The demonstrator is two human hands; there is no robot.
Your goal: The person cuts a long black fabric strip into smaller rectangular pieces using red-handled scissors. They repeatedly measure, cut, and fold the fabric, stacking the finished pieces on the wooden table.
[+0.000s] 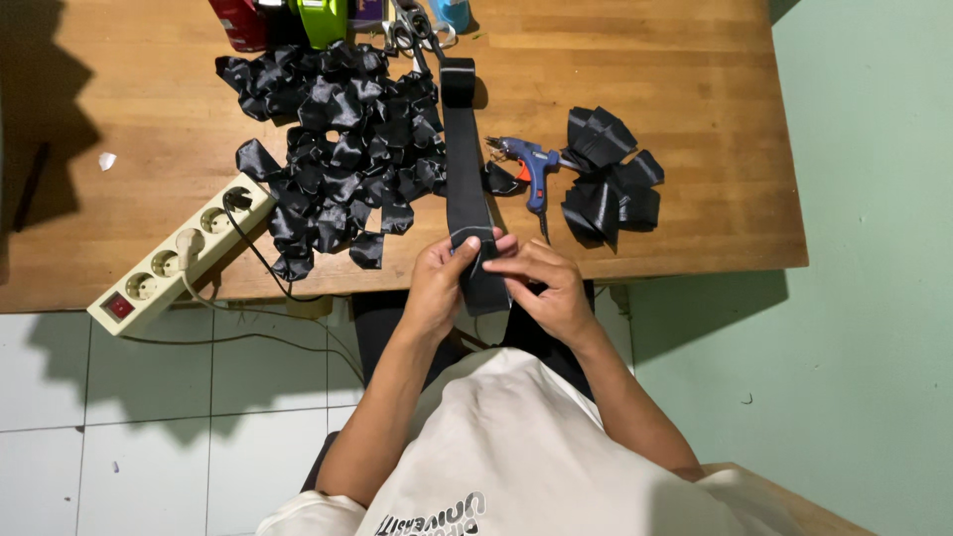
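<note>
A wide black ribbon (467, 169) runs as a long strip from a rolled end at the far middle of the wooden table (695, 60) straight toward the person, its long axis lying far-to-near, and its near end hangs just over the table's near edge, between both hands. The left hand (437, 283) is closed around the strip's left edge, thumb on top; the right hand (541, 288) pinches the right edge with curled fingers, so both hands grip the ribbon's near end and neither is clearly nearer to it. Left of the strip lies a large heap of folded black ribbon pieces (338, 149), touching it at places; to the right, a blue glue gun (531, 169) lies just beside the strip, with a smaller stack of black ribbon pieces (606, 179) beyond it. At the far edge stand a red container (238, 20) and a green one (323, 20), with scissors (412, 30) beside them; their labels are too small to tell. A cream power strip (179, 256) with a red switch lies slantwise at the near left, one plug in it.
</note>
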